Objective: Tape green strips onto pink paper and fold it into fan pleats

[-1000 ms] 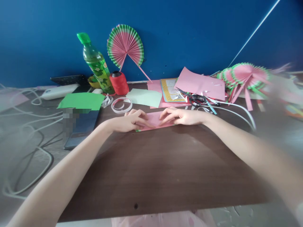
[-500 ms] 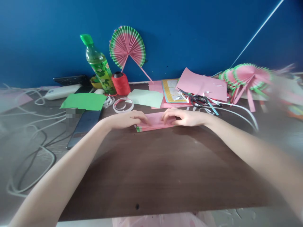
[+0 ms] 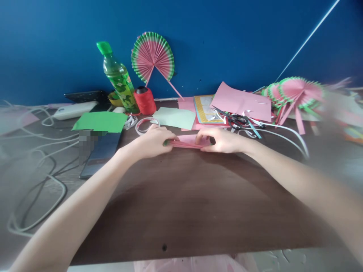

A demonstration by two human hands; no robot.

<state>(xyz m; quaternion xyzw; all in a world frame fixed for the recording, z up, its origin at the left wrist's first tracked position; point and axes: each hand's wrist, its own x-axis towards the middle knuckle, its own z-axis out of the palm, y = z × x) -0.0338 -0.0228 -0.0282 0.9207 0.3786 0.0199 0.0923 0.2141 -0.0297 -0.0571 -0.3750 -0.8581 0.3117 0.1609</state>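
A narrow stack of folded pink paper with green edges (image 3: 186, 141) sits on the dark wooden table (image 3: 198, 204). My left hand (image 3: 153, 141) pinches its left end, fingers curled round it. My right hand (image 3: 219, 140) grips its right end the same way. The strip runs between the two hands just above the tabletop.
Behind the hands lie a tape ring (image 3: 146, 125), pale green paper (image 3: 176, 117), green paper (image 3: 100, 121), a phone (image 3: 100, 153), a green bottle (image 3: 118, 77), red thread spool (image 3: 144, 100), scissors (image 3: 236, 120) and pink sheets (image 3: 241, 101). Paper fans (image 3: 152, 56) stand at the wall, more fans (image 3: 295, 92) right. Cables (image 3: 36, 181) trail left.
Both hands went from pressing flat on the pink paper to pinching its two ends. The paper now shows as a narrower strip, slightly farther from me.
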